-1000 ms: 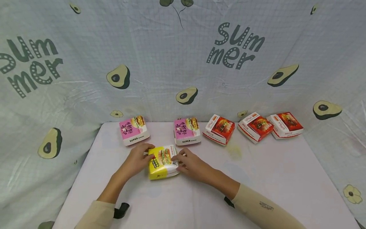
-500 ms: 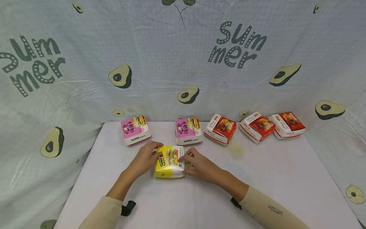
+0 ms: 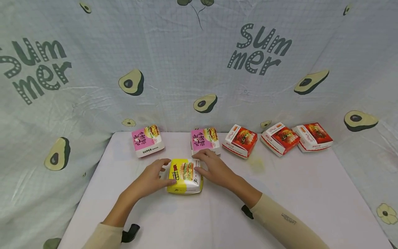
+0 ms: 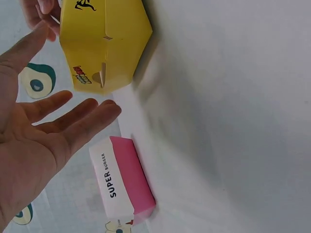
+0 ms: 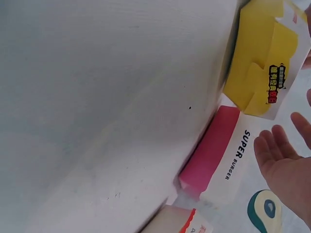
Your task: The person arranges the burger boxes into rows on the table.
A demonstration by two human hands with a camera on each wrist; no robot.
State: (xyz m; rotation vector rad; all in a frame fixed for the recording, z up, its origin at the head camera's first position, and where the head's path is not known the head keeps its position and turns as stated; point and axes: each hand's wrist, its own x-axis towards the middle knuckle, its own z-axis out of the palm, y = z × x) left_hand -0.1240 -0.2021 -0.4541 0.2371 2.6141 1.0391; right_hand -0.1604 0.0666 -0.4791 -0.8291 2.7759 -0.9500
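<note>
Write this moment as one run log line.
yellow box: on table | left hand: left side | right hand: right side | pink boxes: behind

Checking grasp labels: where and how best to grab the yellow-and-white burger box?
I'd hold the yellow-and-white burger box at its left side wall and right side wall, coming from both sides. It sits flat on the table, no other box beside those walls; a pink SUPER BURGER box close behind would likely crowd a back approach.

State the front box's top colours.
Front box: top mainly yellow and white; clearest in head view.
</note>
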